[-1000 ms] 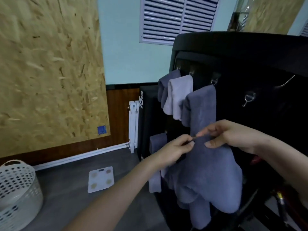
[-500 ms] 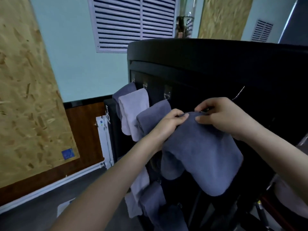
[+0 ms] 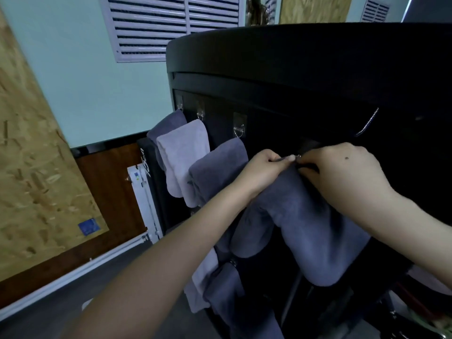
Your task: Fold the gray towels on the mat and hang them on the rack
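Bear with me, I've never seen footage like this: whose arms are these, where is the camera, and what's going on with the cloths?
No machine here: a person wears a wide-angle camera on the head, looking forward and down, so you see their own arms. The left hand and right hand both pinch the top edge of a dark gray towel against a black rack, probably at a hook hidden behind the fingers. To the left, other towels hang below small metal hooks: a pale towel and a darker towel.
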Demonstrator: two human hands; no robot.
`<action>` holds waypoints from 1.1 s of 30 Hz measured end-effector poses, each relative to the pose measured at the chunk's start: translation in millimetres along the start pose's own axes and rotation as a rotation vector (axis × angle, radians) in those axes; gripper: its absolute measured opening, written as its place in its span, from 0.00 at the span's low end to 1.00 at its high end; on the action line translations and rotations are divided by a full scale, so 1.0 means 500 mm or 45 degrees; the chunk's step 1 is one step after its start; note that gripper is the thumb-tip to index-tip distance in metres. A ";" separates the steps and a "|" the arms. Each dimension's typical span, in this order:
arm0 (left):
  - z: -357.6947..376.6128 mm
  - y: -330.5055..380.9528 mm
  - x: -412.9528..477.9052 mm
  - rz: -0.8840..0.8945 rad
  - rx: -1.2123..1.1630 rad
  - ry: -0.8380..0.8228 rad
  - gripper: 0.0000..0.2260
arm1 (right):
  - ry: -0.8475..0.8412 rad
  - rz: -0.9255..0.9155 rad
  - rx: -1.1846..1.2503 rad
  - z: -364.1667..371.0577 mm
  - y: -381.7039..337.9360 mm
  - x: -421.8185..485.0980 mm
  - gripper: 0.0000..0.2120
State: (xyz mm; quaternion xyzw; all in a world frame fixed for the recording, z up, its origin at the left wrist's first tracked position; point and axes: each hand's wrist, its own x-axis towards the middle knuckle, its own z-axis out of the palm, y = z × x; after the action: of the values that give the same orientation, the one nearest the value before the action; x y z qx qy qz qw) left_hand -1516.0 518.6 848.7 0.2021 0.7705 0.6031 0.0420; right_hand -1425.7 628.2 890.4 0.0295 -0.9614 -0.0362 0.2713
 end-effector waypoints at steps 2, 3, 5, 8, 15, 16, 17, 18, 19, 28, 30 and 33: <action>0.005 -0.003 -0.004 -0.029 -0.053 0.013 0.14 | 0.079 -0.044 -0.209 0.011 -0.004 -0.007 0.03; 0.008 -0.002 -0.008 -0.041 -0.105 0.025 0.14 | 0.101 -0.022 -0.225 0.012 -0.007 -0.010 0.08; 0.011 -0.001 -0.011 -0.054 -0.144 0.053 0.14 | 0.123 -0.004 -0.229 0.019 -0.002 -0.012 0.12; 0.011 0.001 -0.015 -0.071 -0.097 0.098 0.14 | -0.031 0.010 -0.258 0.040 0.007 -0.016 0.05; 0.009 -0.013 -0.012 0.005 0.073 0.365 0.16 | -0.008 0.075 0.221 0.052 0.017 -0.022 0.13; 0.010 -0.014 -0.011 0.067 0.164 0.418 0.15 | -0.042 0.086 0.242 0.054 0.017 -0.020 0.14; 0.010 -0.013 -0.011 0.115 0.210 0.426 0.12 | -0.075 0.090 0.257 0.054 0.017 -0.018 0.14; 0.011 -0.010 -0.015 0.131 0.200 0.387 0.08 | -0.104 0.094 0.267 0.053 0.016 -0.015 0.14; 0.011 -0.007 -0.018 0.100 0.146 0.321 0.06 | -0.133 0.101 0.276 0.050 0.015 -0.013 0.13; 0.002 0.021 -0.043 -0.198 -0.090 0.082 0.07 | -0.189 0.029 0.226 0.029 -0.003 -0.015 0.11; 0.000 0.026 -0.052 -0.197 -0.102 0.082 0.08 | -0.163 -0.006 0.102 0.031 -0.007 -0.016 0.09; -0.005 0.036 -0.075 -0.199 -0.088 0.107 0.13 | 0.046 -0.093 -0.095 0.035 -0.019 -0.030 0.04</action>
State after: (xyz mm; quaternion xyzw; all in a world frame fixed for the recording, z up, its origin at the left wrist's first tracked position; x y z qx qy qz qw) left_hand -1478.0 506.2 859.8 0.1143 0.7636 0.6323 0.0635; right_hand -1421.8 620.8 867.2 0.0551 -0.9525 -0.0814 0.2881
